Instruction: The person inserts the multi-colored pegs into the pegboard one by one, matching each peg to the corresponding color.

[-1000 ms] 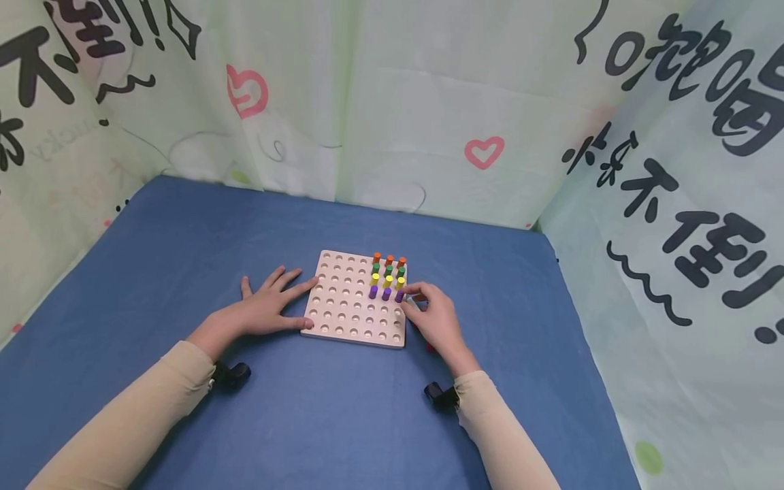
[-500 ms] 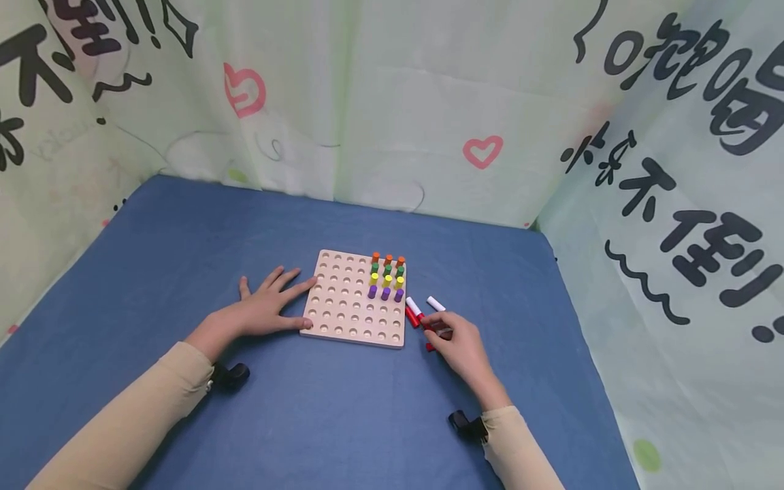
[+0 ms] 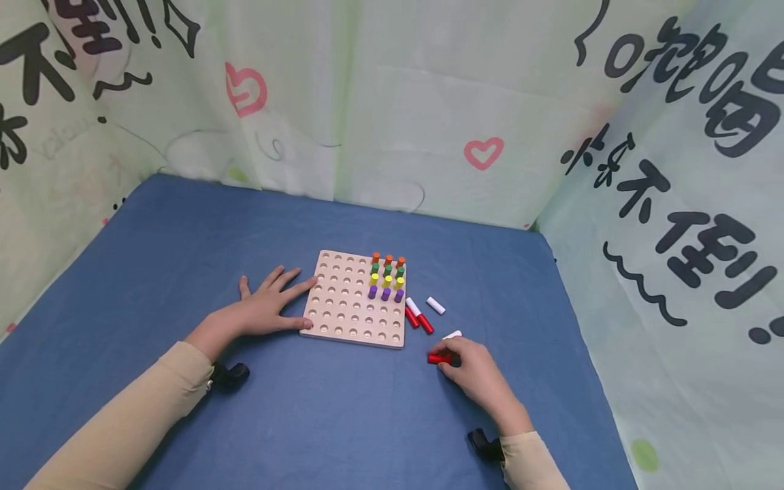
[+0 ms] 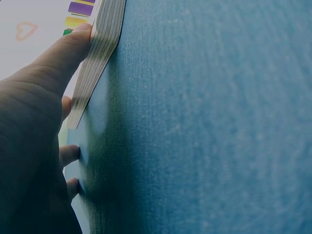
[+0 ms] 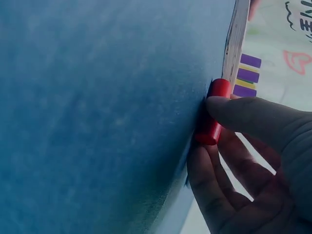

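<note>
A square wooden pegboard [image 3: 343, 307] lies on the blue cloth in the head view. Orange, green, yellow and purple pegs [image 3: 386, 280] stand in rows in its right-hand holes. My left hand [image 3: 263, 309] is spread at the board's left side, its thumb and index finger touching the edge; the left wrist view shows the thumb [image 4: 63, 53] on the board's rim. To the right of the board, my right hand [image 3: 471, 367] pinches a red peg [image 5: 214, 112] low over the cloth, the thumb laid across it. A white peg [image 3: 452, 335] lies just behind those fingers.
Between the board and my right hand lie two loose red pegs [image 3: 425, 323] with a white peg [image 3: 413, 306] beside them. Another white peg [image 3: 435, 305] sits farther right. A printed curtain [image 3: 404, 109] rises behind and beside the blue-covered table [image 3: 275, 422].
My right hand has moved from the board's right edge toward me and rightward, uncovering the loose red and white pegs, and now pinches a red one. The left hand stays put.
</note>
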The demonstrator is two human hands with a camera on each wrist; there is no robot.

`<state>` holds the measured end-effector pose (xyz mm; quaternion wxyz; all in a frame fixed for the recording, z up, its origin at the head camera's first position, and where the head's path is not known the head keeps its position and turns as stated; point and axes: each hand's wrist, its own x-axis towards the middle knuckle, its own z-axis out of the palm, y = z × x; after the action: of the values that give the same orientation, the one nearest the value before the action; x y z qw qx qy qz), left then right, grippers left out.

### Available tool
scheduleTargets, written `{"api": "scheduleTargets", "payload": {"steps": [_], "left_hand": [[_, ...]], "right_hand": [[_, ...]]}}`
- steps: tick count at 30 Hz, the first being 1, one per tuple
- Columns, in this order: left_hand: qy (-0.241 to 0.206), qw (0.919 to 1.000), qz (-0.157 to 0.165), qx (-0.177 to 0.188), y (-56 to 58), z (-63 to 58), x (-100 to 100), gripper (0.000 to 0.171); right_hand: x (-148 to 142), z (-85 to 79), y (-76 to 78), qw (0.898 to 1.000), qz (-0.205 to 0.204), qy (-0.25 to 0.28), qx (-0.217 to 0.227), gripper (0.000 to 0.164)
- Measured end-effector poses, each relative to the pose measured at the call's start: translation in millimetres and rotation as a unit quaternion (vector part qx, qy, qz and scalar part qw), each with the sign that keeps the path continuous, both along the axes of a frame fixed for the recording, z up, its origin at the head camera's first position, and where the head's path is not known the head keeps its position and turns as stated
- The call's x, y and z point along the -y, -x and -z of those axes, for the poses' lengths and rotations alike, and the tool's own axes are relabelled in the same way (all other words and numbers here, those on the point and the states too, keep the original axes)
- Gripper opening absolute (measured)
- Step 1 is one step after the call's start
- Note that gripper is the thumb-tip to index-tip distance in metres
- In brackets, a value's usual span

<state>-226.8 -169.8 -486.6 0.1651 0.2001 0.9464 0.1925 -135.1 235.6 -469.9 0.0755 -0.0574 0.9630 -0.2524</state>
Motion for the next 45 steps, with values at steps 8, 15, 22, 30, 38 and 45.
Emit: {"api": "scheduleTargets", "payload": {"steps": [8,15,22,30,38,45], "left_hand": [[-0.005,1.0,0.0,-0.001,0.4,1.9,1.6,0.095],[-0.002,1.0,0.0,0.002,0.1,1.6,0.8,0.095],[-0.001,1.0,0.0,0.003,-0.2,-0.2,-1.8,0.094],[0.002,1.0,-0.001,0.007,0.5,0.8,0.4,0.095],[0.002,1.0,-0.001,0.007,-0.8,2.5,-0.3,0.096],[0.01,0.9999,0.001,0.01,-0.7,2.3,-0.3,0.097]], "right_hand": [[2.0,-2.5,2.6,0.999,-0.021,0.024,0.009,0.027],[3.6,-5.2,3.3,0.999,-0.018,0.045,0.021,0.027],[5.9,-5.2,6.5,0.997,0.008,0.067,0.027,0.025],[16.8,-5.8,14.8,0.993,0.038,0.113,0.022,0.022],[27.3,-4.3,22.0,0.983,0.091,0.16,0.008,0.021],[34.2,-2.2,30.8,0.967,0.131,0.217,0.013,0.023]]}}
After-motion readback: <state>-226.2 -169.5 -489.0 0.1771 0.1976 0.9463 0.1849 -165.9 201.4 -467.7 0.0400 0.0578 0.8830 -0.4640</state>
